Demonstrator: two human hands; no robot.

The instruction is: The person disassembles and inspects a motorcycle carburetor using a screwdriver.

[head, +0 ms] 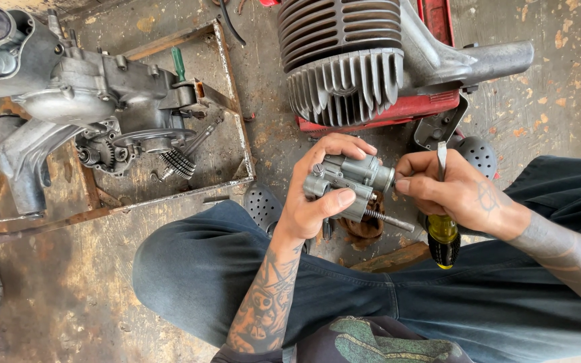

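Between the person's knees, just above the lap, sits a small grey metal carburettor-like part (pixel 347 181), held up off the floor in the left hand (pixel 317 202). It looks like a cast metal body, so I'd judge it stiff and fairly heavy for its size, probably greasy and a bit slippery, with a thin threaded rod (pixel 388 219) poking out at the lower right that seems the most likely bit to bend or snag. The left hand's grip is wrapped around the body, thumb across the front and fingers over the top, which seems the sound place to hold it: on the thick casting, not on the rod or the small screw head at the left end. The right hand (pixel 462 195) is closed on a screwdriver (pixel 442 228) with a yellow and black handle, its fingertips touching the part's right end; the shaft runs up past the knuckles and its tip is hard to make out. The far side of the part is hidden by fingers, and something brown below it is too shadowed to name. Further out, a finned engine cylinder (pixel 344 74) lies on a red frame ahead, and an engine casing with gears (pixel 102 114) rests in a rusty metal frame (pixel 233 101) on the stained concrete floor (pixel 68 289); both are cut off at the edges.
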